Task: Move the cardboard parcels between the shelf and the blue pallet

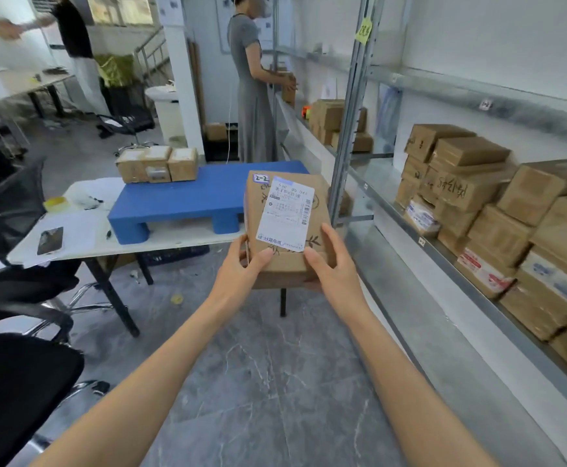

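I hold a cardboard parcel (284,261) with a white shipping label and a "2-2" sticker in front of me, above the floor. My left hand (241,267) grips its near left corner and my right hand (331,261) grips its near right corner. Beyond it, the blue pallet (204,197) lies on a white table (83,230); three small parcels (157,163) stand at the pallet's far left end. The metal shelf (460,264) runs along the right, stacked with several cardboard parcels (498,210).
Black office chairs (12,264) crowd the left side. A phone (50,241) and papers lie on the white table. A person in a grey dress (253,96) stands at the shelf's far end handling a box. Another person stands at the back left. Grey tiled floor (275,382) lies underfoot.
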